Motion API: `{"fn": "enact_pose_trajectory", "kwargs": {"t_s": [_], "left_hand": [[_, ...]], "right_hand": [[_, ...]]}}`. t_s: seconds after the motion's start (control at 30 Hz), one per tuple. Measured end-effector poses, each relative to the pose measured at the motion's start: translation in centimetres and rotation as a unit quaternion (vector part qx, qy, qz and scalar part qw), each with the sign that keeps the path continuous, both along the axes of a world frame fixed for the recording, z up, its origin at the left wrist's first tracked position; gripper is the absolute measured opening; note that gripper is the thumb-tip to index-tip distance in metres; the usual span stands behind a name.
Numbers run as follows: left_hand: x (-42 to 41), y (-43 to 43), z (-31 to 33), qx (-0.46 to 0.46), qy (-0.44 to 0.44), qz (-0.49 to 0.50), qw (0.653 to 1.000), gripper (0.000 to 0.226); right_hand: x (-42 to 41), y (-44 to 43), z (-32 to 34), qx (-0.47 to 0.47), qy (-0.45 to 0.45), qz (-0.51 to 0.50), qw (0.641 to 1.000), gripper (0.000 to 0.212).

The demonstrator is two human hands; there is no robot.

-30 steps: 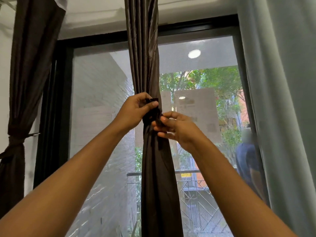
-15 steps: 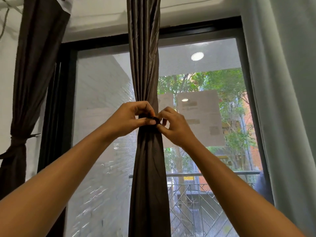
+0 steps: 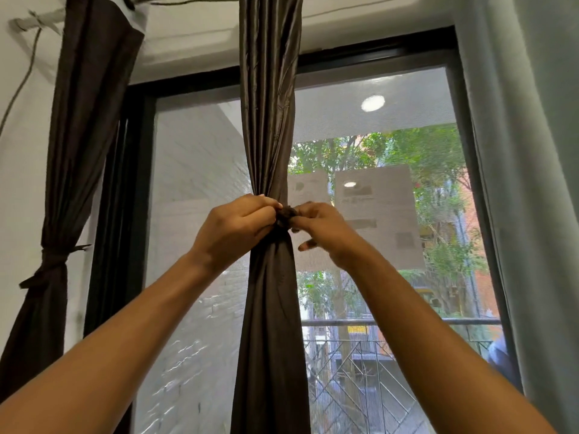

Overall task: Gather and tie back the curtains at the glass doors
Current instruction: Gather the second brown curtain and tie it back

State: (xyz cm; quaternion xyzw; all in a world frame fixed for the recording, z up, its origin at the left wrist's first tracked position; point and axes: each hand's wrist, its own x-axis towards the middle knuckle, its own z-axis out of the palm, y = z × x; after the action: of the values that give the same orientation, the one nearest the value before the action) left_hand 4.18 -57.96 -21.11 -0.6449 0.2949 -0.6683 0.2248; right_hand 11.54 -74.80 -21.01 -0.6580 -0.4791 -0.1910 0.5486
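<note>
The left hand (image 3: pixel 238 228) and right hand (image 3: pixel 324 228) each pinch the small dark fabric tie (image 3: pixel 284 215) cinching the gathered dark brown satin curtain (image 3: pixel 269 308) before the black-framed glass door (image 3: pixel 194 183). The cloth looks soft, light and probably slippery, so grip at the waist.

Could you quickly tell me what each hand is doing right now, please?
Left hand: pinching the tie round the curtain.
Right hand: pinching the same tie.

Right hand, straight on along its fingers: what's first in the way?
The tie knot on the middle curtain, which the right hand pinches; the left hand seems just beyond, depth unclear.
</note>
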Motion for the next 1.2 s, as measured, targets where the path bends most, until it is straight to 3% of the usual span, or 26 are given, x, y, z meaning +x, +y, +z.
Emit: {"fn": "enact_pose_trajectory", "kwargs": {"t_s": [0.07, 0.17, 0.4, 0.47, 0.6, 0.7, 0.77, 0.83, 0.97, 1.07, 1.2], "left_hand": [[0.3, 0.3, -0.2, -0.005, 0.006, -0.004, 1.0, 0.011], [0.7, 0.4, -0.5, -0.002, 0.009, -0.011, 1.0, 0.011], [2.0, -0.3, -0.3, -0.005, -0.031, -0.033, 0.999, 0.006], [2.1, -0.3, -0.3, -0.091, -0.059, -0.043, 0.993, 0.008], [2.3, -2.4, -3.3, -0.277, -0.036, -0.139, 0.95, 0.02], [3.0, -3.0, -6.1, -0.377, 0.015, -0.207, 0.902, 0.021], [3.0, -2.5, -6.3, -0.418, 0.068, -0.253, 0.87, 0.016], [2.6, -2.0, -5.4, -0.431, 0.103, -0.255, 0.859, 0.012], [2.0, -1.2, -4.2, -0.367, 0.089, -0.161, 0.912, 0.006], [2.2, -1.3, -5.9, -0.248, 0.034, -0.126, 0.96, 0.005], [3.7, -1.5, -6.8, -0.167, -0.016, -0.093, 0.981, 0.008]], "right_hand": [[0.0, -1.0, -0.1, -0.024, 0.112, 0.134, 0.984, 0.014], [0.2, -1.3, -0.5, 0.021, 0.192, 0.207, 0.959, 0.014], [-0.2, 0.3, -0.1, 0.129, 0.224, 0.065, 0.964, 0.013], [0.1, 0.3, 0.3, 0.234, 0.198, 0.028, 0.951, 0.019], [1.9, 1.1, 0.4, 0.427, 0.217, -0.028, 0.877, 0.02], [2.2, 2.1, -0.4, 0.381, 0.186, -0.01, 0.906, 0.012], [1.8, 1.6, -0.7, 0.305, 0.115, -0.002, 0.945, 0.005], [1.7, 0.8, -0.9, 0.236, 0.038, -0.031, 0.971, 0.006], [2.2, 0.1, -0.1, 0.156, -0.027, -0.106, 0.982, 0.013], [3.8, -0.2, 1.4, 0.182, 0.065, -0.122, 0.974, 0.015], [5.6, 1.7, 1.1, 0.23, 0.198, -0.095, 0.948, 0.02]]}}
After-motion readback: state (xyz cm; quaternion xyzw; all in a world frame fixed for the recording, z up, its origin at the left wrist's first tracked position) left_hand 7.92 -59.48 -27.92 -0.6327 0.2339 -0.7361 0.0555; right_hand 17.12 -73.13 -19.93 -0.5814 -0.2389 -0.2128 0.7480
